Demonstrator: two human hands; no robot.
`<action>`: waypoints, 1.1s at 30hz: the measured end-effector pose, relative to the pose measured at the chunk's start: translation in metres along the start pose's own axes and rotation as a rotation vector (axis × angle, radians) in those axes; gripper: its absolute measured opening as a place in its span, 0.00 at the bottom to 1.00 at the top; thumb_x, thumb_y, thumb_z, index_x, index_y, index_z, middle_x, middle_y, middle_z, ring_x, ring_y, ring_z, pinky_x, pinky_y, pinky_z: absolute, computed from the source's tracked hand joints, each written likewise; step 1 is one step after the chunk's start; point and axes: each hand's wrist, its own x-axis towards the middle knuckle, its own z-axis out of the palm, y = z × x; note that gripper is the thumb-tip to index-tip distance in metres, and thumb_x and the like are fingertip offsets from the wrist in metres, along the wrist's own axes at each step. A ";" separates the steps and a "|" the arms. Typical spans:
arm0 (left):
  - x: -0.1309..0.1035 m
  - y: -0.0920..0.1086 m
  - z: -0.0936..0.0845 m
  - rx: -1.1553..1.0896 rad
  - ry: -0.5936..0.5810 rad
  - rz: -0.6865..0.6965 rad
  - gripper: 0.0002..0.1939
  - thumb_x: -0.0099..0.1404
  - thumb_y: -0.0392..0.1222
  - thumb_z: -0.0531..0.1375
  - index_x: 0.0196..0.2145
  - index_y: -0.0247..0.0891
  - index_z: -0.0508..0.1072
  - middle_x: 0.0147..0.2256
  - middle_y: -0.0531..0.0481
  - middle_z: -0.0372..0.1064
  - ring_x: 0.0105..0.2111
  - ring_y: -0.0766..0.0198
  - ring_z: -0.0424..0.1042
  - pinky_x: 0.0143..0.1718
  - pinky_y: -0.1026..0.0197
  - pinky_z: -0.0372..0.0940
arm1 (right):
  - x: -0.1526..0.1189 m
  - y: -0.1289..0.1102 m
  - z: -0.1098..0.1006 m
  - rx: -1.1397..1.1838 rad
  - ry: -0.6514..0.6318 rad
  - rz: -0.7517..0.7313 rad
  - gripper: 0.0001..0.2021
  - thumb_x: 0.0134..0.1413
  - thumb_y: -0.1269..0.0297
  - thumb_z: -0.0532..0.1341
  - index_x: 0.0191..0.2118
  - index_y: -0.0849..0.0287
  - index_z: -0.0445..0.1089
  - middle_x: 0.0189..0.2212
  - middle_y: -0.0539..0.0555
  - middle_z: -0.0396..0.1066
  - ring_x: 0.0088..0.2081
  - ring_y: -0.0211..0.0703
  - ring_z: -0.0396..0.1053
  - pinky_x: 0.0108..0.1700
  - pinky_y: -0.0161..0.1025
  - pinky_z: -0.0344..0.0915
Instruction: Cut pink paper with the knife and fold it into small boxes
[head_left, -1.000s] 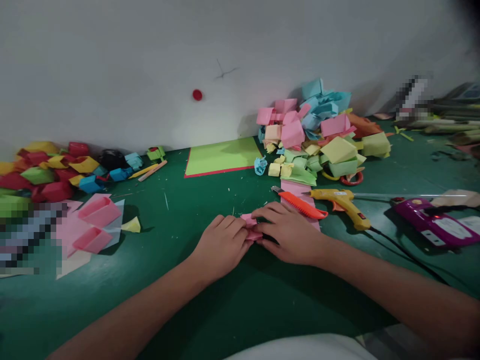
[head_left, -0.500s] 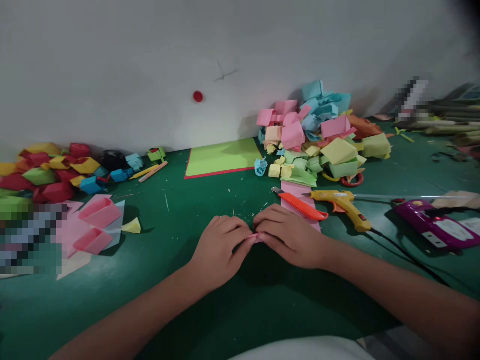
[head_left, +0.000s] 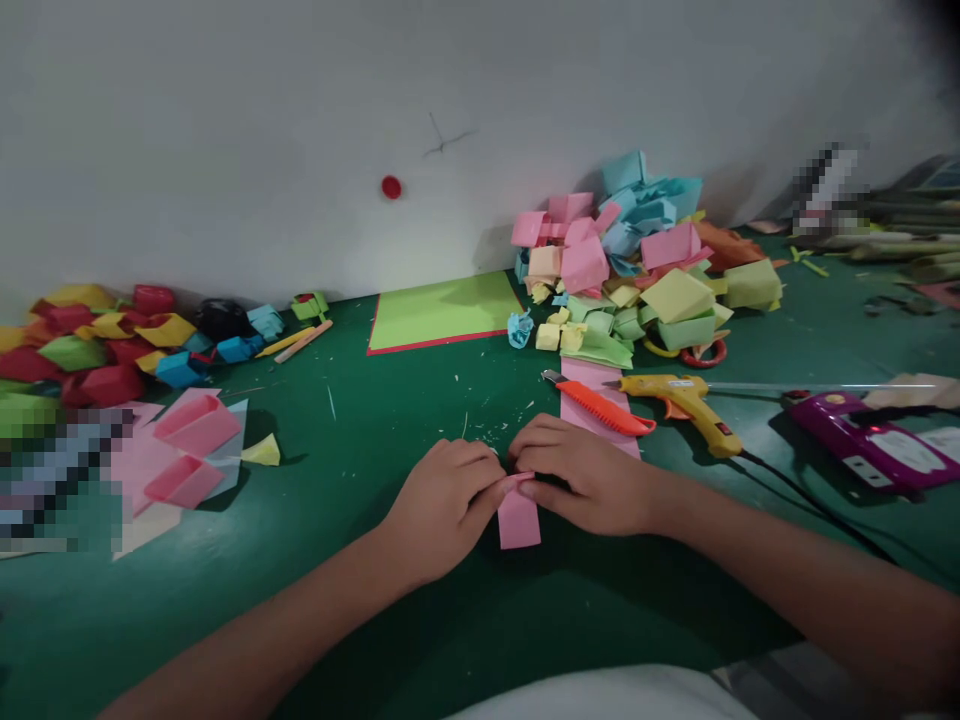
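A small piece of pink paper [head_left: 519, 519] is pinched between both hands at the middle of the table. Its lower part hangs down as a flat flap, and its top edge looks folded over. My left hand [head_left: 446, 510] grips the left side with thumb and fingers closed. From the right, my right hand [head_left: 581, 478] holds the other side, fingers curled over the top edge and thumb below. Just beyond the right hand lies an orange box cutter [head_left: 606, 405], resting on a pink paper strip [head_left: 589, 374].
A yellow glue gun [head_left: 686, 400] with a cord lies at right, near a purple power strip [head_left: 862, 440]. Folded paper pieces [head_left: 622, 270] pile up at the back right, more paper pieces [head_left: 112, 340] at the left. A green sheet [head_left: 446, 310] lies against the wall.
The pink paper's lower flap now shows below my fingers, where only a thin edge was visible before. Both hands keep nearly the same place and grip.
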 end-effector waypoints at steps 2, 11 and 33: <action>0.000 -0.003 0.003 -0.025 -0.017 -0.012 0.18 0.78 0.45 0.49 0.34 0.38 0.72 0.34 0.51 0.72 0.35 0.61 0.69 0.40 0.56 0.58 | 0.000 0.004 0.001 -0.011 -0.031 0.014 0.08 0.69 0.64 0.56 0.38 0.59 0.69 0.41 0.58 0.71 0.43 0.47 0.65 0.48 0.46 0.61; 0.001 -0.014 0.007 0.164 -0.077 0.034 0.09 0.72 0.41 0.57 0.35 0.37 0.73 0.36 0.48 0.73 0.38 0.57 0.70 0.41 0.54 0.61 | 0.001 0.011 0.011 -0.376 -0.099 0.018 0.09 0.70 0.65 0.56 0.39 0.60 0.71 0.38 0.54 0.71 0.43 0.47 0.64 0.51 0.50 0.53; -0.004 -0.010 0.013 0.436 0.033 0.246 0.11 0.66 0.27 0.53 0.31 0.39 0.70 0.29 0.51 0.66 0.26 0.61 0.63 0.28 0.56 0.53 | 0.002 -0.008 0.018 -0.855 -0.083 -0.124 0.09 0.63 0.75 0.58 0.34 0.59 0.74 0.32 0.54 0.71 0.39 0.50 0.64 0.56 0.55 0.56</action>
